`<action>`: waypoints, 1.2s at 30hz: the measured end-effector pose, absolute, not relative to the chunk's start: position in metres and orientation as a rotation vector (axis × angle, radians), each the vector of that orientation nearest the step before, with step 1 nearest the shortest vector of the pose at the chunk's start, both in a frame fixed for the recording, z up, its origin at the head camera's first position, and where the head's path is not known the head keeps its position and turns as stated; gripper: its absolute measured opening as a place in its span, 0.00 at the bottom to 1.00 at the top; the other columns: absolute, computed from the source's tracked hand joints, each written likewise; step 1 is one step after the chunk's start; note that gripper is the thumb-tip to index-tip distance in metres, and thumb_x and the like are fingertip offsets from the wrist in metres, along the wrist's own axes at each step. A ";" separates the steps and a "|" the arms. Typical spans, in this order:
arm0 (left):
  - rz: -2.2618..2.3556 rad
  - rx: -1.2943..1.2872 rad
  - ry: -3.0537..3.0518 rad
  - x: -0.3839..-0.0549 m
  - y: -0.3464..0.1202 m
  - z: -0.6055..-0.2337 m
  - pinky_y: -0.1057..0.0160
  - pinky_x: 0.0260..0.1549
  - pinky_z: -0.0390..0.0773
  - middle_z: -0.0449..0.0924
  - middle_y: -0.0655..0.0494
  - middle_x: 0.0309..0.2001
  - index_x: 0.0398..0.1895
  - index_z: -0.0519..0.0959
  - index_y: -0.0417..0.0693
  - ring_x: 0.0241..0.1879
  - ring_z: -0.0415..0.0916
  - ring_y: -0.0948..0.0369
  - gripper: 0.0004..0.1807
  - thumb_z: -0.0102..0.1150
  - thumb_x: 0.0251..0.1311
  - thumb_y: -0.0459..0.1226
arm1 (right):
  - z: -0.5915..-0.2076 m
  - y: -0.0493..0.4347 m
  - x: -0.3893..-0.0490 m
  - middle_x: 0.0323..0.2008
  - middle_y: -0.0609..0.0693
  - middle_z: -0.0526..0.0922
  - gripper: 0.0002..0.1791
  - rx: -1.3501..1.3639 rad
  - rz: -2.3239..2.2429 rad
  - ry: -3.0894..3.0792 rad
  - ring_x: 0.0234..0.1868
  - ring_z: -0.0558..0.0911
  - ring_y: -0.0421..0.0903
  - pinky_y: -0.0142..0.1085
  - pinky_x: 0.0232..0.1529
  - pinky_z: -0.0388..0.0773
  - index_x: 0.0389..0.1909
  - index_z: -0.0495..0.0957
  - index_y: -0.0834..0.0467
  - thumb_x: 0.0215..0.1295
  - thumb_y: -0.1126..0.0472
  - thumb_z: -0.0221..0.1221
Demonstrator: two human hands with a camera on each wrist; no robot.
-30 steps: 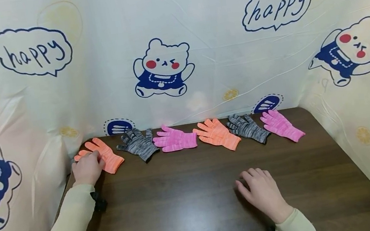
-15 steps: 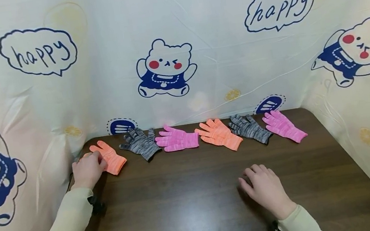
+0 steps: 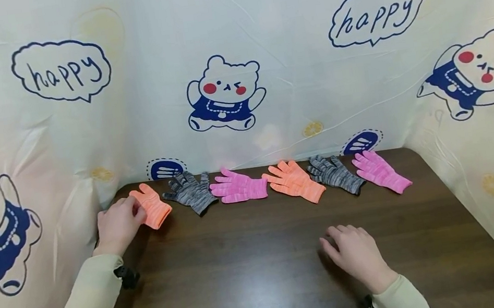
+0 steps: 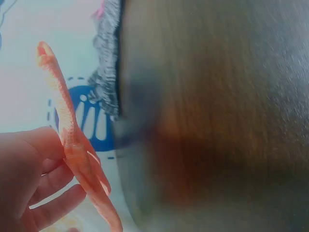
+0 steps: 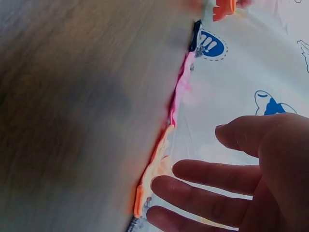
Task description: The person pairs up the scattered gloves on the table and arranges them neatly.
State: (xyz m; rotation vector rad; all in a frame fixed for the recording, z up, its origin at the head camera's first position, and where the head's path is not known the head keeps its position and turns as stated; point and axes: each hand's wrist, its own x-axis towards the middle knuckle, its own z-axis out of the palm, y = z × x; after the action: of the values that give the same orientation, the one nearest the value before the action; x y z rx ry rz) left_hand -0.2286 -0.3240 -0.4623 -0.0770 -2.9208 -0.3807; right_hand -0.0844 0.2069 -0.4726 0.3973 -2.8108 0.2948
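An orange knit glove is pinched between the thumb and fingers of my left hand at the table's far left. The left wrist view shows that orange glove raised off the tabletop, edge-on, its lower part apart from the wood. To its right lies a grey-and-black glove, then a pink glove. My right hand is over the right middle of the table, fingers relaxed and slightly bent, nothing held. In the right wrist view its fingers are spread apart.
Farther right along the back edge lie a second orange glove, a second grey glove and a second pink glove. The brown wooden table has a printed cloth behind it and at both sides.
My left hand has lifted the leftmost orange glove slightly off the table, and its fingers have come up from the tabletop. The right hand has stayed nearly still. The head view has shifted a little.
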 end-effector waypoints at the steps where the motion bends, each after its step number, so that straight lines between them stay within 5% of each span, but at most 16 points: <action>1: -0.386 -0.083 -2.914 -0.227 -0.322 -0.460 0.34 0.45 0.69 0.79 0.44 0.33 0.35 0.77 0.42 0.34 0.73 0.45 0.05 0.63 0.61 0.35 | -0.473 0.207 -0.084 0.25 0.50 0.83 0.10 0.394 0.297 -2.818 0.27 0.81 0.51 0.49 0.33 0.80 0.32 0.85 0.58 0.64 0.55 0.71; 18: -0.378 -0.343 -2.696 -0.210 -0.277 -0.435 0.35 0.41 0.72 0.77 0.50 0.29 0.31 0.78 0.45 0.29 0.74 0.49 0.03 0.64 0.59 0.32 | -0.478 0.207 -0.082 0.30 0.53 0.83 0.11 0.395 0.305 -2.778 0.31 0.81 0.53 0.49 0.33 0.80 0.33 0.85 0.59 0.62 0.55 0.72; 36: -0.423 -0.586 -2.732 -0.187 -0.216 -0.423 0.37 0.50 0.73 0.81 0.53 0.31 0.35 0.83 0.47 0.35 0.76 0.52 0.03 0.69 0.61 0.35 | -0.479 0.206 -0.080 0.30 0.52 0.82 0.11 0.393 0.284 -2.784 0.31 0.80 0.53 0.49 0.33 0.80 0.32 0.85 0.59 0.62 0.55 0.72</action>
State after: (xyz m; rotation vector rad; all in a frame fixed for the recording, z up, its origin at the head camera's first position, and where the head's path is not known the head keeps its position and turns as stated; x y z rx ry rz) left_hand -0.1874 -0.2155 -0.4231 -0.5856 -2.7324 -0.4229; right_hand -0.0805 0.2062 -0.4789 0.3926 -2.7839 0.2841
